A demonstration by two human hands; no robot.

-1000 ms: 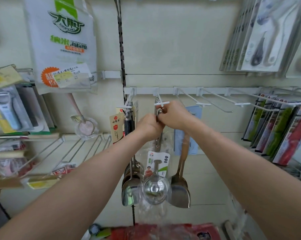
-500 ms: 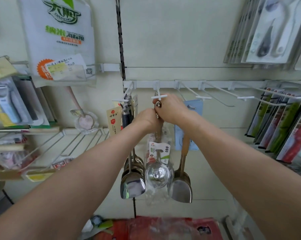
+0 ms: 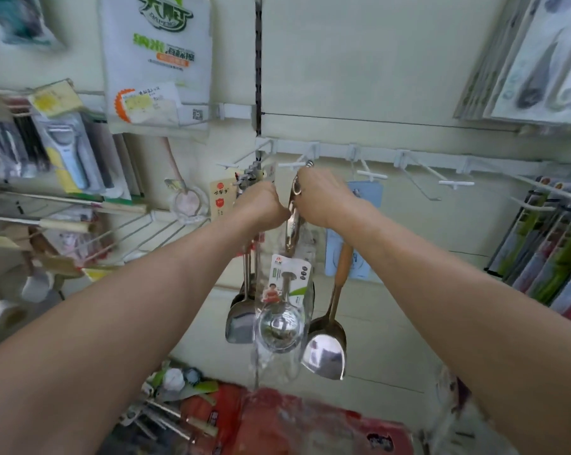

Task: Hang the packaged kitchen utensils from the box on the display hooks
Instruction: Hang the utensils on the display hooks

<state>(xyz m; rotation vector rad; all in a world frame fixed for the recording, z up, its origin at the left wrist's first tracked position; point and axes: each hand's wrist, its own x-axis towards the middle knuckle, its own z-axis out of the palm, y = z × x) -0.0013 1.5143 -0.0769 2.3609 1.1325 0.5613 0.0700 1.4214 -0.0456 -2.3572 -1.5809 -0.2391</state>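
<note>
Gripping the packaged ladle (image 3: 279, 326) by its upper handle, left hand (image 3: 261, 205) and right hand (image 3: 323, 198) are close together, fingers curled round it. Handle top at white hook (image 3: 292, 164) tip. Ladle hangs between hung spatulas (image 3: 325, 353), red box (image 3: 277, 421) below.

Two hands, left (image 3: 261, 205), right (image 3: 323, 198); one packaged ladle (image 3: 280, 328); one wooden-handled spatula (image 3: 325, 354); one peeler (image 3: 66, 149); one big white bag (image 3: 156, 60).
</note>
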